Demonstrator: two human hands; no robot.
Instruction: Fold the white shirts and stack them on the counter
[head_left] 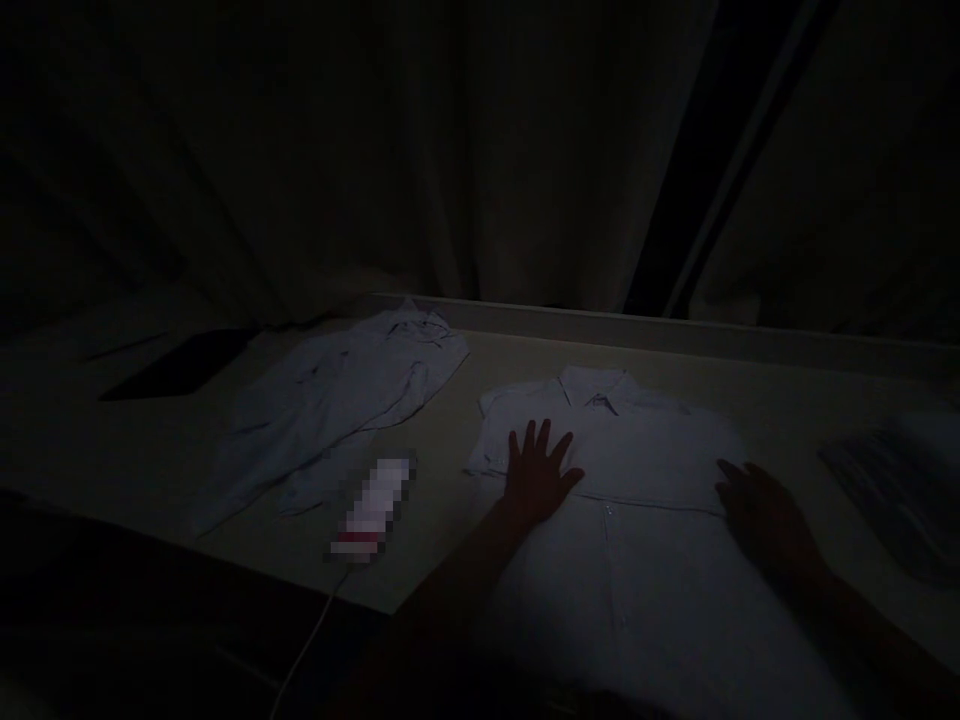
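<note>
A pale button-up shirt (660, 455) lies front up on the table before me, its collar away from me. A horizontal edge crosses it below the chest, and pale cloth with a button placket (611, 570) continues from there towards me. My left hand (534, 478) rests flat on the shirt's left chest, fingers spread. At the shirt's right side, my right hand (769, 515) touches the cloth near that horizontal edge, its fingers slightly bent and apart. Dim light hides the finer detail of the fingers.
Another pale shirt (337, 385) lies spread on the table (442, 440) to the left. Near it sits a blurred-out device (375, 505) with a cord (311, 635). A dark flat item (180, 365) lies far left, a bagged stack (892, 490) right. Curtains (540, 150) hang behind.
</note>
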